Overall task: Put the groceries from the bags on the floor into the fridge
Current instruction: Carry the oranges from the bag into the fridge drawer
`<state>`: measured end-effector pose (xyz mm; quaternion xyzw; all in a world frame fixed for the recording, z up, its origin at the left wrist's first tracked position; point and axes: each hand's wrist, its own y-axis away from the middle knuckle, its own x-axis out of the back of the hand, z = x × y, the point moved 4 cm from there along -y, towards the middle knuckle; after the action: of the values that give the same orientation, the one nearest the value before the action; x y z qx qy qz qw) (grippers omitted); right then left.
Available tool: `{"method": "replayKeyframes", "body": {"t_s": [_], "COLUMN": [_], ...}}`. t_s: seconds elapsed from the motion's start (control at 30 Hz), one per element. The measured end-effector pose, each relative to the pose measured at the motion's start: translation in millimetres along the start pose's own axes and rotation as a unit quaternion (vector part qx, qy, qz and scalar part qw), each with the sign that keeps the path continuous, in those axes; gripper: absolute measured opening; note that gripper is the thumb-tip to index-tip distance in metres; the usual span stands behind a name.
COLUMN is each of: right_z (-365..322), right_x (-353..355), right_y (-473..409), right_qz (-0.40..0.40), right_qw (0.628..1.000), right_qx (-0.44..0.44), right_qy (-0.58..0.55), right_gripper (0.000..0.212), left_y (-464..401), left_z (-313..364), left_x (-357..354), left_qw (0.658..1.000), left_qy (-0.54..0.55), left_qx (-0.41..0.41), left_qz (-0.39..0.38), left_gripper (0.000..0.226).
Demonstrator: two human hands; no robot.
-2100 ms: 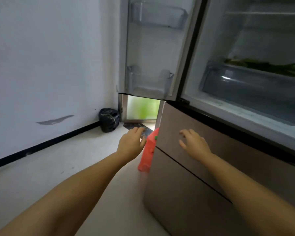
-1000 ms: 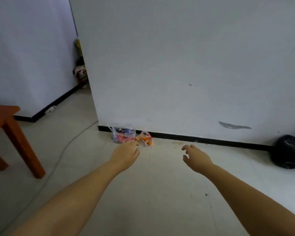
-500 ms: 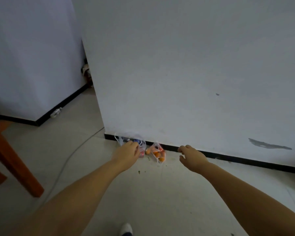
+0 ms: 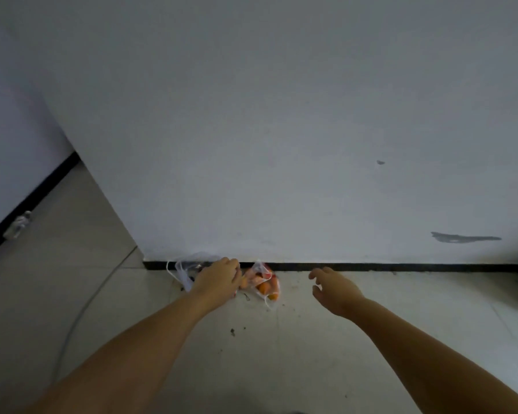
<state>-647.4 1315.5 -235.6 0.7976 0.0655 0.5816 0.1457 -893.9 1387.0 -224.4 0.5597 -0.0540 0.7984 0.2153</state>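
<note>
Two clear plastic grocery bags lie on the floor against the black skirting of the white wall. The left bag [image 4: 183, 268] is mostly hidden behind my left hand [image 4: 219, 279], which reaches over it with relaxed fingers; I cannot tell whether it touches the bag. The right bag [image 4: 264, 283] holds orange and red items and lies just right of that hand. My right hand [image 4: 334, 286] hovers with fingers spread and loosely bent, to the right of the orange bag and apart from it, holding nothing. The fridge is out of view.
A white wall [image 4: 281, 130] with a wall corner stands ahead. A thin cable [image 4: 81, 312] runs across the pale tiled floor at the left. A small pale object [image 4: 18, 225] lies by the far left skirting. Dark crumbs [image 4: 232, 331] dot the floor.
The view turned from the open fridge to the wall and closed in on the two bags. Both hands have come forward and lower, the left now over the left bag.
</note>
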Motion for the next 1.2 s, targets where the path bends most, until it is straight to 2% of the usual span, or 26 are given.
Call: {"method": "replayKeyframes", "body": {"t_s": [0.1,0.33,0.43,0.57,0.73,0.9,0.97,1.03,1.1,1.13,1.17,1.2], "right_z": [16.7,40.0,53.2,77.8,121.7,153.4,158.1,160.4,162.5,163.4,164.1,166.1], "right_x": [-5.3,-20.6,-55.3,-160.1,-330.7,-466.8,-510.6,-545.5,-562.6,-567.1,-566.9,-564.9], "right_y": [-45.8,-169.3,-220.8,-294.9,-386.6,-469.3,-504.4,-539.9,-558.1,-559.0,-554.7,-544.0], "right_qz": [-0.027,-0.077,-0.097,-0.136,-0.196,-0.190,-0.167,-0.128,-0.141,-0.140,-0.140,-0.148], "right_qw": [1.000,0.997,0.995,0.990,0.980,0.968,0.947,0.901,0.848,0.823,0.805,0.794], "right_qx": [-0.012,0.011,0.002,-0.012,0.026,0.131,0.233,0.348,0.412,0.435,0.452,0.469], "right_qy": [0.002,0.005,-0.006,-0.021,0.017,0.093,0.146,0.224,0.303,0.336,0.357,0.357], "right_gripper": [0.036,0.035,0.034,0.032,0.035,0.040,0.044,0.049,0.051,0.044,0.032,0.021], "left_y": [-42.0,-149.2,-190.7,-251.8,-330.1,-388.1,-418.8,-450.5,-473.1,-478.1,-478.5,-475.7], "left_z": [-10.5,-39.6,-50.8,-91.8,-155.7,-200.1,-220.4,-235.9,-253.2,-263.9,-270.3,-280.1], "left_x": [-20.0,-63.4,-105.4,-211.8,-381.3,-526.4,-572.3,-606.2,-626.4,-636.8,-638.6,-644.1], "left_qw": [0.999,0.996,0.996,0.994,0.987,0.948,0.919,0.851,0.785,0.770,0.786,0.841], "left_qy": [0.013,0.039,0.056,0.074,0.045,-0.090,-0.163,-0.267,-0.376,-0.402,-0.386,-0.315], "left_qx": [-0.007,0.055,0.035,0.009,-0.064,-0.232,-0.313,-0.420,-0.455,-0.453,-0.430,-0.376], "left_qz": [-0.029,-0.054,-0.053,-0.085,-0.142,-0.198,-0.177,-0.169,-0.189,-0.200,-0.220,-0.230], "left_gripper": [0.025,0.027,0.026,0.025,0.026,0.027,0.029,0.030,0.041,0.046,0.050,0.052]}}
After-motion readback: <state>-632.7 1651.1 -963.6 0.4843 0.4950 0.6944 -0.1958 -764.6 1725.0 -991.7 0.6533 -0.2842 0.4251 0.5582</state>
